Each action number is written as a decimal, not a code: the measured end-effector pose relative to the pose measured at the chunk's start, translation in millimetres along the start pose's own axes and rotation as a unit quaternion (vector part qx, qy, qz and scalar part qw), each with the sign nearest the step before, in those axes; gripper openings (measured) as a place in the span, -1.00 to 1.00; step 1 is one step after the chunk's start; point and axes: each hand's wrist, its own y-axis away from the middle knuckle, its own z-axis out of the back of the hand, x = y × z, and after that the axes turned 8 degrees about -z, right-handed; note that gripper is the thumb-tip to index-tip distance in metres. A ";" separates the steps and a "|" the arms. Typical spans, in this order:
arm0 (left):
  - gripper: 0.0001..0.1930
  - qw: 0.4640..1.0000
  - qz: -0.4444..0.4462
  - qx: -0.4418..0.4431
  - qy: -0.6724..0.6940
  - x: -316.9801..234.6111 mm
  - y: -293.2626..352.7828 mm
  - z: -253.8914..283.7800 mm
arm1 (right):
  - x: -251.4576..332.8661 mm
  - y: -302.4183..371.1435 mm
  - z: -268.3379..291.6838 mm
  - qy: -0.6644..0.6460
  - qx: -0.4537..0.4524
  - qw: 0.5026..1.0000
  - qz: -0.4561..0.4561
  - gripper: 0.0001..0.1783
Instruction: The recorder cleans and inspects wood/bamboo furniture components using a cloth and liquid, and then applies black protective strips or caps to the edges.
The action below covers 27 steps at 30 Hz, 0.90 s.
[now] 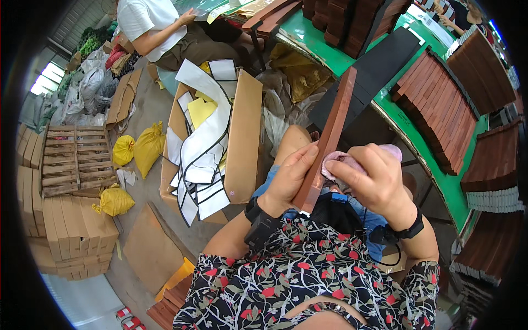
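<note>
"Where was the reddish-brown bar [329, 137]?"

"Held up in front of the person's lap, between the two hands. There was just one in hand."

"And which way did it point?"

"Its long axis ran aslant — the far end up and a little right, toward the black panel [385, 63], the near end down and left, close to the flowered shirt [297, 269]. A small white piece showed at that near end."

"What were the fingers doing?"

"The left hand [289, 179] gripped the bar near its lower end, thumb along the side; the rest of those fingers lay mostly hidden behind it, so I couldn't tell how they were set. The right hand [374, 179] had its fingers curled round one pink cloth [346, 160], bunched against the bar's right side."

"How many of everything else?"

"Three yellow bags [149, 149] on the floor, one wooden pallet [77, 159] beside them, and one cardboard box [246, 135] filled with white, black-edged pieces [204, 124] — those overlapped too much to count. One seated person in a white shirt [144, 27] was behind the box. On the green tabletop [324, 47] sat rows of brown bars [437, 107], too tightly packed for a sure number."
</note>
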 end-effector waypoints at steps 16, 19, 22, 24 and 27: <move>-0.42 0.994 -0.091 0.056 -0.018 2.1 -2.8 3.7 | -6.8 23.2 -17.5 -0.337 -0.087 0.878 -0.328 -0.71; -0.38 0.986 -0.132 0.094 0.032 6.4 -5.4 14.1 | 8.4 26.2 -18.5 -0.483 -0.039 0.769 -0.418 -0.75; -0.41 0.982 -0.166 0.093 -0.003 2.6 -8.4 10.3 | 4.3 31.4 -22.6 -0.400 -0.032 0.832 -0.382 -0.74; -0.41 0.981 -0.173 0.085 -0.008 4.1 -7.8 11.2 | 2.6 27.5 -20.1 -0.364 -0.035 0.868 -0.337 -0.73; -0.38 0.984 -0.173 0.054 0.000 11.8 -3.5 10.5 | 2.3 22.0 -16.4 -0.329 -0.037 0.898 -0.290 -0.71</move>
